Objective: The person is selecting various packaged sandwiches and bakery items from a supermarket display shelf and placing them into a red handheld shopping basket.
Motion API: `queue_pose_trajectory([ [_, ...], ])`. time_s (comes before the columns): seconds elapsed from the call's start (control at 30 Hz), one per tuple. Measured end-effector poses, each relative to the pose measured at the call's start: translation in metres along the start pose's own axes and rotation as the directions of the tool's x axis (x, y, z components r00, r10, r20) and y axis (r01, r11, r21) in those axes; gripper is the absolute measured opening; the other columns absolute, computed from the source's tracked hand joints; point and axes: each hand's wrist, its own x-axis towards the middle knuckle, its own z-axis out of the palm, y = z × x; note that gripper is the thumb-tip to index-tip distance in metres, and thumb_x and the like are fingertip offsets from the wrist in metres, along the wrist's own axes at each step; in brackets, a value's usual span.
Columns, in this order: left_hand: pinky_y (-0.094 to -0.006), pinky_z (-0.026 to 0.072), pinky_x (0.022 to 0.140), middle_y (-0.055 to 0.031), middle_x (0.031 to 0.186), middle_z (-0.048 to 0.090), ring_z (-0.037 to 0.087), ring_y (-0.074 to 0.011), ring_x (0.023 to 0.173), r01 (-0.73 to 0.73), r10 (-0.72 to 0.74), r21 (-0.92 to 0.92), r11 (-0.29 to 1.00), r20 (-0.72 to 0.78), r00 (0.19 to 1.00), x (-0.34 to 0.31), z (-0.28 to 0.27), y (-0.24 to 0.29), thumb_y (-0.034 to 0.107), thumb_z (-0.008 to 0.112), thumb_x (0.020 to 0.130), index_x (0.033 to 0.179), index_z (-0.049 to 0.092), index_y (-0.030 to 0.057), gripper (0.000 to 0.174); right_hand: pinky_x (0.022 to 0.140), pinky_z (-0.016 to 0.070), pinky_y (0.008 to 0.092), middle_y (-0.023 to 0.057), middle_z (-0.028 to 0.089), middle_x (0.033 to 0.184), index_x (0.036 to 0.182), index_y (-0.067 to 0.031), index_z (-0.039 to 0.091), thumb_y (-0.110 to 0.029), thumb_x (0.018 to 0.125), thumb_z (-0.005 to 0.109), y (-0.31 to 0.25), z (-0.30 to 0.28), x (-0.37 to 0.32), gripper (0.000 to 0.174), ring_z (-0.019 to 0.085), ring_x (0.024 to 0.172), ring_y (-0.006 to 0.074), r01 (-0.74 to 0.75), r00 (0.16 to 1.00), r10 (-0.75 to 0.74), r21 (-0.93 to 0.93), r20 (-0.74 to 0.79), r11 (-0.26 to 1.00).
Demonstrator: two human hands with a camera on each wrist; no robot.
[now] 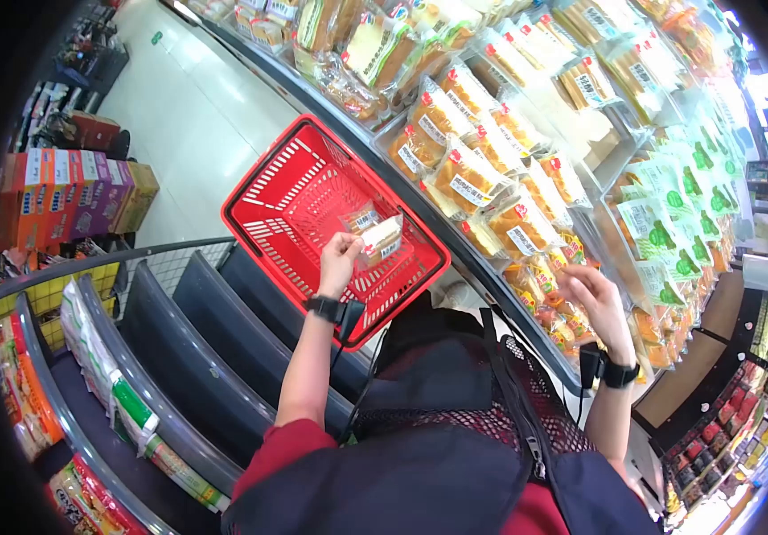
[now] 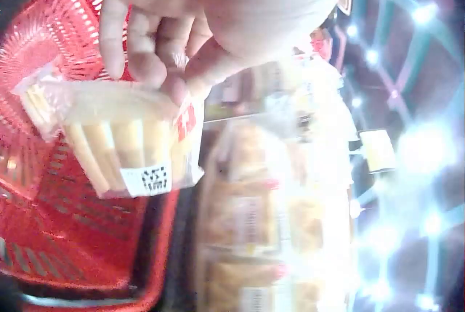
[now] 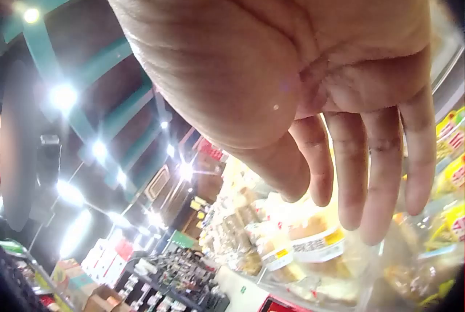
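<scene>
In the head view the left hand (image 1: 339, 265) pinches a clear-wrapped packaged bread (image 1: 384, 237) over the red basket (image 1: 263, 198). Another wrapped pack (image 1: 362, 218) shows behind it in the basket. From the left wrist view, the thumb and fingers of the left hand (image 2: 171, 43) grip the top edge of the wrapped bread (image 2: 127, 141), whose label faces out. The right hand (image 1: 599, 308) hovers over yellow-labelled packs (image 1: 540, 283) on the display, holding nothing. Its fingers hang relaxed and apart in the right wrist view, where the hand (image 3: 305, 94) fills the top.
A display of wrapped breads (image 1: 471, 183) slopes up on the right, with green-printed bags (image 1: 669, 209) beyond. Curved dark shelves (image 1: 174, 330) stand at the lower left. Boxes (image 1: 63, 198) are stacked past the pale floor (image 1: 197, 111).
</scene>
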Motion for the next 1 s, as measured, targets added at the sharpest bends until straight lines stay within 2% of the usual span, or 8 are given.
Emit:
queue_pose_trajectory([
  [0.1, -0.0204, 0.0446, 0.071, 0.0005, 0.080, 0.062, 0.056, -0.0050, 0.074, -0.056, 0.080, -0.138, 0.989, 0.173, 0.982, -0.029, -0.006, 0.079, 0.008, 0.060, 0.089, 0.090, 0.058, 0.0039, 0.005, 0.080, 0.0487, 0.0264, 0.0090, 0.065, 0.104, 0.120, -0.0002, 0.053, -0.017, 0.095, 0.051, -0.022, 0.028, 0.028, 0.030, 0.062, 0.087, 0.0126, 0.233, 0.966, -0.224, -0.058, 0.129, 0.971],
  [0.3, -0.0210, 0.0431, 0.074, 0.0012, 0.082, 0.059, 0.054, -0.0060, 0.077, -0.186, 0.229, -0.148, 0.971, 0.373, 0.899, -0.074, 0.015, 0.177, 0.008, 0.059, 0.089, 0.088, 0.056, 0.0044, 0.004, 0.062, 0.0458, 0.0279, 0.0065, 0.059, 0.076, 0.128, -0.0059, 0.047, -0.026, 0.090, 0.059, -0.094, 0.078, 0.030, 0.045, 0.055, 0.069, 0.0116, 0.381, 0.900, -0.339, -0.118, 0.275, 0.917],
  [0.43, -0.0207, 0.0432, 0.074, 0.0011, 0.084, 0.058, 0.054, -0.0058, 0.079, -0.195, 0.273, -0.239, 0.951, 0.358, 0.893, -0.077, 0.069, 0.188, 0.005, 0.059, 0.088, 0.088, 0.054, 0.0045, 0.005, 0.068, 0.0475, 0.0346, 0.0153, 0.062, 0.078, 0.111, -0.0012, 0.060, -0.023, 0.091, 0.056, -0.086, 0.067, 0.044, 0.030, 0.060, 0.072, 0.0240, 0.592, 0.805, -0.569, -0.154, 0.170, 0.791],
  [0.5, -0.0196, 0.0448, 0.070, 0.0016, 0.083, 0.059, 0.054, -0.0043, 0.074, -0.237, 0.330, -0.290, 0.927, 0.332, 0.884, -0.071, 0.102, 0.184, 0.004, 0.060, 0.088, 0.091, 0.056, 0.0036, 0.004, 0.072, 0.0484, 0.0351, 0.0179, 0.064, 0.086, 0.108, -0.0001, 0.062, -0.022, 0.093, 0.053, -0.074, 0.040, 0.054, 0.028, 0.061, 0.078, 0.0282, 0.570, 0.820, -0.548, -0.145, 0.169, 0.809],
  [0.67, -0.0233, 0.0454, 0.080, -0.0048, 0.095, 0.061, 0.055, -0.0079, 0.083, -0.322, 0.443, -0.460, 0.827, 0.182, 0.878, -0.076, 0.091, 0.195, 0.007, 0.053, 0.092, 0.103, 0.055, 0.0026, 0.012, 0.051, 0.0475, 0.0241, 0.0035, 0.063, 0.078, 0.108, -0.0019, 0.064, -0.022, 0.098, 0.045, -0.082, 0.024, 0.041, 0.030, 0.054, 0.058, 0.0056, 0.346, 0.938, -0.347, -0.041, -0.020, 0.937],
  [0.77, -0.0273, 0.0467, 0.080, -0.0049, 0.097, 0.060, 0.057, -0.0103, 0.085, -0.322, 0.384, -0.391, 0.862, 0.089, 0.919, -0.056, 0.063, 0.177, 0.013, 0.051, 0.094, 0.105, 0.054, 0.0034, 0.015, 0.048, 0.0447, 0.0219, 0.0046, 0.061, 0.067, 0.105, 0.0040, 0.063, -0.030, 0.097, 0.047, -0.089, -0.019, 0.075, 0.039, 0.054, 0.050, 0.0085, 0.401, 0.893, -0.348, 0.152, -0.284, 0.904],
  [0.83, -0.0274, 0.0470, 0.079, -0.0043, 0.097, 0.060, 0.057, -0.0102, 0.085, -0.287, 0.326, -0.394, 0.873, 0.035, 0.945, -0.051, 0.046, 0.160, 0.014, 0.052, 0.093, 0.105, 0.055, 0.0041, 0.015, 0.050, 0.0371, 0.0220, 0.0009, 0.053, 0.055, 0.083, -0.0021, 0.062, -0.038, 0.096, 0.045, -0.100, -0.050, 0.099, 0.042, 0.051, 0.049, 0.0089, 0.406, 0.860, -0.306, 0.184, -0.408, 0.895],
  [1.0, -0.0279, 0.0481, 0.076, -0.0020, 0.091, 0.061, 0.058, -0.0110, 0.083, -0.102, 0.056, -0.497, 0.862, -0.107, 0.993, -0.042, 0.013, 0.105, 0.016, 0.054, 0.092, 0.106, 0.056, 0.0076, 0.016, 0.054, 0.0474, 0.0267, 0.0063, 0.056, 0.065, 0.079, -0.0026, 0.056, -0.035, 0.095, 0.050, -0.101, -0.097, 0.193, 0.036, 0.055, 0.055, 0.0142, 0.367, 0.895, -0.221, 0.358, -0.387, 0.859],
])
